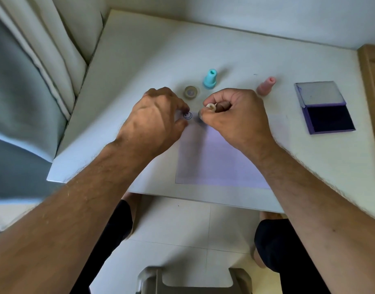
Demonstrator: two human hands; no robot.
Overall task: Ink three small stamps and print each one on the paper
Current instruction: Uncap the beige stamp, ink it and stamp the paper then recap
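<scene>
A sheet of pale paper (pixel 216 158) lies on the white table (pixel 140 66). Near its far left corner is a small blue smiley print (pixel 187 115). My left hand (pixel 154 122) rests on the paper beside that print, fingers curled and pressing down, holding nothing. My right hand (pixel 235 117) is shut on a small cream stamp (pixel 211 107), held just right of the print and a little above the paper. A teal stamp (pixel 210 79) and a pink stamp (pixel 265 87) stand upright behind the hands. A round clear cap (pixel 190 92) lies by the teal stamp.
An open purple ink pad (pixel 326 111) sits at the right, lid flipped back. A wooden edge (pixel 373 85) borders the table's right side. Curtains (pixel 34 71) hang at the left. My knees and a stool (pixel 193 281) show below the table's front edge.
</scene>
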